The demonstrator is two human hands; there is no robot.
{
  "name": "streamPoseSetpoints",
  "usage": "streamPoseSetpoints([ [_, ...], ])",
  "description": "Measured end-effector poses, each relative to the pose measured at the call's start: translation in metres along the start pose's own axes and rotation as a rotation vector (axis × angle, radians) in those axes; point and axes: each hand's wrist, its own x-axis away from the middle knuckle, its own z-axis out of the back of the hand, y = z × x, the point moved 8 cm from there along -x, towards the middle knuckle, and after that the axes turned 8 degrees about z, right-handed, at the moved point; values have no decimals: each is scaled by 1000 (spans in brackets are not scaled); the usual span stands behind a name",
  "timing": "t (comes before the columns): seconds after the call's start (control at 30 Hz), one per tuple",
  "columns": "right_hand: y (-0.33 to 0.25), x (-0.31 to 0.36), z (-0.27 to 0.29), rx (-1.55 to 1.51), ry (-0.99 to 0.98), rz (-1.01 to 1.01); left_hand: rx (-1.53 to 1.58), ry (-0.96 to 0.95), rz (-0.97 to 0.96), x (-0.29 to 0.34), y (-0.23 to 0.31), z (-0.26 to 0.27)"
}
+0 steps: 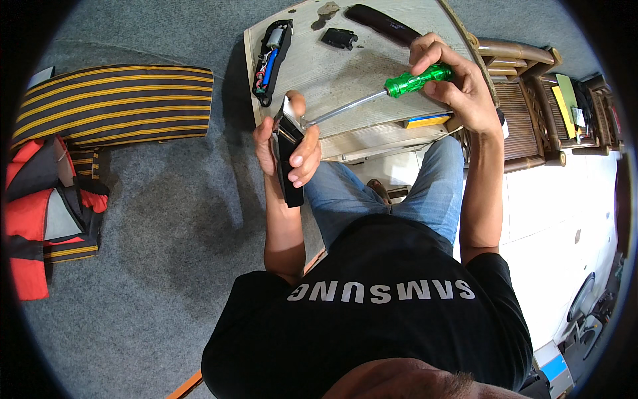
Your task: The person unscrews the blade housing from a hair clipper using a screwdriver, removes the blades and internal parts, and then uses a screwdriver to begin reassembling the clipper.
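Observation:
My left hand (287, 147) grips a slim black device body (288, 174), held upright with a shiny metal blade part (290, 106) at its top. My right hand (452, 80) holds a screwdriver by its translucent green handle (417, 80). Its long steel shaft (345, 108) slants down to the left, and its tip meets the top of the black device beside my left thumb. Both hands are over the near edge of a worn wooden table (345, 73).
On the table lie an opened black casing with wires and a battery showing (271, 61), a small black cover piece (339, 38) and a long dark cover (380, 24). A striped cushion (113, 103) and red cloth (40, 213) lie left on grey carpet. A bamboo chair (525, 100) stands right.

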Motion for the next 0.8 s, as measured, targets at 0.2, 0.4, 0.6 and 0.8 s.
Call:
streamPoseSetpoints([
  [0.2,7,3,2,-9,46,-24,-2,-3,1,-1,0,-2],
  [0.4,9,4,3,-104,89,-13,20,-9,-7,0,0,0],
  [0.6,6,3,0,-151,61,14,52,-19,-13,2,0,2],
  [0.8,0,2,-1,-155,63,37,52,-5,-10,2,0,3],
])
